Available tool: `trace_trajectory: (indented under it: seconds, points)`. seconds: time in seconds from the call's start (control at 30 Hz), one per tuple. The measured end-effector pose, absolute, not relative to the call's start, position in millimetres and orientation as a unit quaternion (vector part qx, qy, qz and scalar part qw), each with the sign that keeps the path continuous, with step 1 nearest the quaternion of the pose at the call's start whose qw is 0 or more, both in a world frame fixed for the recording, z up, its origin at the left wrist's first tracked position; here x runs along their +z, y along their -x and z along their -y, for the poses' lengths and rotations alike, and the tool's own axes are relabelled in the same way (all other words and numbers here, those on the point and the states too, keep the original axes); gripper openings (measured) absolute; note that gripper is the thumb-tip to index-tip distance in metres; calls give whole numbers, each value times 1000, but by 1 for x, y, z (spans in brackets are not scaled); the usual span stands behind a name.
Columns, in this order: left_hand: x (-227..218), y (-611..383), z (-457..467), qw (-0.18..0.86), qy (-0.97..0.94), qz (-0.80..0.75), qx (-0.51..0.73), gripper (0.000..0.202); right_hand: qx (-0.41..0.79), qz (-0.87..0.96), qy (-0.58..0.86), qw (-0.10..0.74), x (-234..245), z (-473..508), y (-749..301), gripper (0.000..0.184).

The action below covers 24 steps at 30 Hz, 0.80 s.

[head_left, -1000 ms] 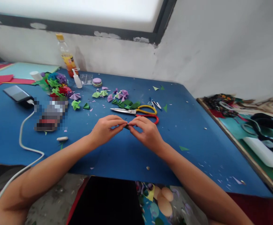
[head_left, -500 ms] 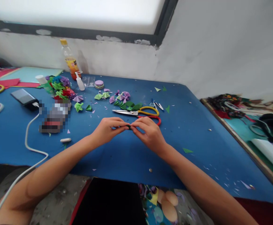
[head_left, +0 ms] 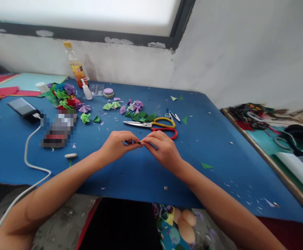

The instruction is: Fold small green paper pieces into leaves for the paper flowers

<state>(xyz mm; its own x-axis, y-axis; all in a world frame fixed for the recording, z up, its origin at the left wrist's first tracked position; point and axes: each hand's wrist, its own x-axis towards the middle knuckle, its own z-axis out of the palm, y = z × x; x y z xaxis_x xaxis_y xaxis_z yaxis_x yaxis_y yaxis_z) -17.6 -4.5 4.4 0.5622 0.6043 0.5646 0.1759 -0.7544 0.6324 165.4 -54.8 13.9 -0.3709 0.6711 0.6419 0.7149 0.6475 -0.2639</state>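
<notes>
Above the blue table (head_left: 141,173), my left hand (head_left: 120,145) and my right hand (head_left: 163,147) meet fingertip to fingertip. Both pinch a small piece of dark green paper (head_left: 139,142), mostly hidden by the fingers. Just beyond my right hand lie scissors (head_left: 148,125) with one yellow and one red handle, blades pointing left. Folded green paper pieces (head_left: 142,115) are heaped behind the scissors. Farther back sit purple and light green folded papers (head_left: 133,106).
Left of my hands are a blurred-out flat object (head_left: 59,130), a phone (head_left: 24,107) on a white cable (head_left: 26,152), and crumpled colourful paper flowers (head_left: 65,95). A drink bottle (head_left: 76,67) and a small glue bottle (head_left: 86,90) stand near the wall. Green scraps (head_left: 206,165) lie rightward.
The green paper shows less between my fingertips, and my left fingers are curled a little more. The whole view has shifted slightly.
</notes>
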Motion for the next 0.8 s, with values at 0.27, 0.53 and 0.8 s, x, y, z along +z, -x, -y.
trace_trajectory:
  seconds: [0.27, 0.53, 0.8]
  points:
    - [-1, 17, 9, 254, -856, -261, 368, 17, 18, 838, 412, 356, 12, 61, -159, 15]
    - [-5, 13, 12, 284, -856, -276, 332, 25, 70, 834, 425, 345, 1, 62, -155, 17]
    - [-19, 8, 7, 252, -868, -287, 317, 31, 125, 820, 448, 335, -7, 57, -152, 18]
